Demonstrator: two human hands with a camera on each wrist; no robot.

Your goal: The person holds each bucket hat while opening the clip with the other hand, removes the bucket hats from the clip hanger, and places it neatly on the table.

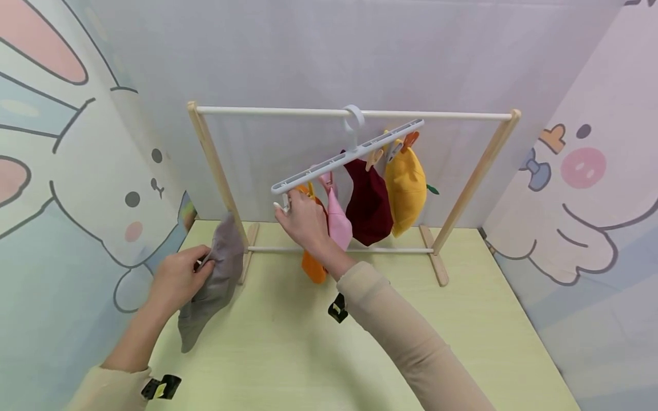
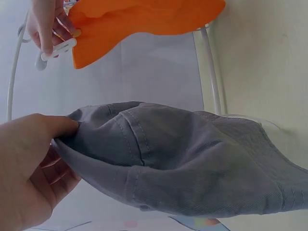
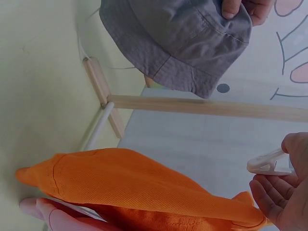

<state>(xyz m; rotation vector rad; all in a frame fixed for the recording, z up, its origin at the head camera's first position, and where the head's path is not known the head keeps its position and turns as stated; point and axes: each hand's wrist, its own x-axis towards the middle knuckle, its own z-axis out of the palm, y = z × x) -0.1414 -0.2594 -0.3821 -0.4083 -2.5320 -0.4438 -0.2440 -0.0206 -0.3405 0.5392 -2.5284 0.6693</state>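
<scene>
My left hand (image 1: pixel 177 279) pinches the edge of a grey bucket hat (image 2: pixel 192 159), which droops to the left of the rack. With my right hand (image 1: pixel 307 221) I pinch a white clothespin (image 3: pixel 267 163) at the low left end of a white hanger (image 1: pixel 354 153). In the right wrist view the clothespin has no cloth in it. The hanger tilts, its right end higher. Beside my right hand hangs an orange hat (image 3: pixel 125 185), partly hidden by the hand and forearm in the head view. Further along hang a pink hat (image 1: pixel 338 224), a dark red hat (image 1: pixel 367 205) and a yellow hat (image 1: pixel 406 188).
A wooden rack with a white top rail (image 1: pixel 277 111) carries the hanger by its hook (image 1: pixel 353 114). Its feet, such as the right foot (image 1: pixel 434 260), stand on a pale yellow-green table (image 1: pixel 462 342). Walls with cartoon animals flank both sides.
</scene>
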